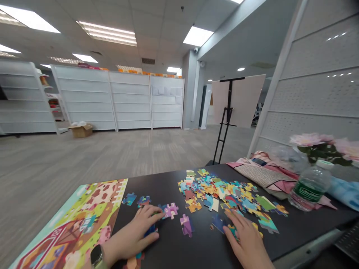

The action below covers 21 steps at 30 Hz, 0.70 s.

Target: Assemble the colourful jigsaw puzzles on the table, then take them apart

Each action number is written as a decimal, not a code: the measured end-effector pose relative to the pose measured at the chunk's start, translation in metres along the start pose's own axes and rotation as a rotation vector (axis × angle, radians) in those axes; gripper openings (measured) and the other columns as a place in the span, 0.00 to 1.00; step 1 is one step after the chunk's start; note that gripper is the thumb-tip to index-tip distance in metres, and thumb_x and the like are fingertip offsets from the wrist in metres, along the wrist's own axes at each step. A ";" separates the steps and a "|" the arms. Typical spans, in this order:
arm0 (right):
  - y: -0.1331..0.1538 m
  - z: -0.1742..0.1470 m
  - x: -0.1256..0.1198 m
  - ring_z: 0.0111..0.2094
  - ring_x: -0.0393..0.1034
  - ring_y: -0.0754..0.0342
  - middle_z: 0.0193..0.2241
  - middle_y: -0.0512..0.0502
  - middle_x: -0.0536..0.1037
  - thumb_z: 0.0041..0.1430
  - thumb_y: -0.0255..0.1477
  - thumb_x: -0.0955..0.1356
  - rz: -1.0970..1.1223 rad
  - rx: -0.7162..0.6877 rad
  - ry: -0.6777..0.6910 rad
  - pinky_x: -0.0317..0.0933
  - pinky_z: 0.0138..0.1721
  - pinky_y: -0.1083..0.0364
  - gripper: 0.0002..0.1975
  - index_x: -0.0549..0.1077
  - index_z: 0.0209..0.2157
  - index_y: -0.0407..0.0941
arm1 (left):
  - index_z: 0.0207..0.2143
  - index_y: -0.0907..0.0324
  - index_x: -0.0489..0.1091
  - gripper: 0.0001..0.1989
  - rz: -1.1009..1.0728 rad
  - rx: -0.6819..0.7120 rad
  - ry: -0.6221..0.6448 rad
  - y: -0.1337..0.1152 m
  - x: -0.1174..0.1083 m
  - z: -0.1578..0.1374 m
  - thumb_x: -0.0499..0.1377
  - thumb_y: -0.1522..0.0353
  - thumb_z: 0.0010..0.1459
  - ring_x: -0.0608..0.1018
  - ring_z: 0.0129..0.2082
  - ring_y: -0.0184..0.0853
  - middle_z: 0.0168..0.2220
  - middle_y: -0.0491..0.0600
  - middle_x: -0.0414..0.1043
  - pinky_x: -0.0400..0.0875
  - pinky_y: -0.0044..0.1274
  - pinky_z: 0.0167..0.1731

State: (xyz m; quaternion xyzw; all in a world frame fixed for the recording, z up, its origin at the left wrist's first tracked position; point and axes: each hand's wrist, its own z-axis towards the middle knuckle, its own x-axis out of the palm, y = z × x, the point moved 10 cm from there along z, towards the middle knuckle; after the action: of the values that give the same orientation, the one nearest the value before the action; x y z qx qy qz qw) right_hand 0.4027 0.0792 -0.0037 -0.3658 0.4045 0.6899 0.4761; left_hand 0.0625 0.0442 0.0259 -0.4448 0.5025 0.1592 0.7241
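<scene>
My left hand (139, 229), with a smartwatch (97, 254) on its wrist, rests low over the dark table. Its thumb stands apart from its curved fingers, and a dark blue puzzle piece shows partly between them. Beside its fingertips lies a pink-purple puzzle piece (171, 210); a purple piece (186, 225) is farther right. My right hand (243, 234) is open, its fingers spread over the near edge of a heap of puzzle pieces (221, 190). A dark blue piece (217, 223) lies by its thumb. Pieces under both hands are partly hidden.
A farm picture sheet (103, 201) lies at the table's left. On the right stand a plastic bottle (311, 186) with a green label, a pink cloth (269, 173) and pink flowers (311, 140). Beyond the table are a black easel (224, 127), white shelves (130, 101) and a cardboard box (81, 130).
</scene>
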 end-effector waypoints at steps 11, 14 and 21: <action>0.138 0.112 0.024 0.57 0.65 0.45 0.49 0.45 0.78 0.53 0.19 0.64 0.216 -0.332 0.314 0.55 0.59 0.45 0.19 0.77 0.44 0.48 | 0.69 0.43 0.53 0.28 0.030 -0.018 -0.032 0.005 -0.005 -0.004 0.54 0.60 0.69 0.59 0.66 0.49 0.66 0.52 0.58 0.51 0.47 0.66; 0.132 0.116 0.040 0.54 0.66 0.44 0.45 0.45 0.79 0.51 0.18 0.64 0.224 -0.323 0.330 0.57 0.56 0.44 0.20 0.76 0.44 0.48 | 0.68 0.45 0.55 0.26 0.036 -0.028 -0.066 0.010 -0.014 -0.005 0.54 0.60 0.69 0.59 0.66 0.48 0.66 0.52 0.58 0.52 0.45 0.67; 0.126 0.112 0.043 0.54 0.67 0.47 0.52 0.39 0.73 0.51 0.17 0.63 0.389 -0.365 0.293 0.59 0.57 0.48 0.28 0.70 0.55 0.43 | 0.66 0.49 0.59 0.25 0.050 -0.014 -0.142 0.009 -0.028 -0.003 0.55 0.64 0.68 0.63 0.64 0.44 0.64 0.53 0.61 0.56 0.39 0.65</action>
State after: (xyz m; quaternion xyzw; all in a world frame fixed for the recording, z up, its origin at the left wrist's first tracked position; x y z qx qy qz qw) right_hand 0.2569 0.1683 0.0294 -0.4567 0.4006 0.7693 0.1978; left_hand 0.0422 0.0531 0.0457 -0.4247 0.4599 0.2120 0.7505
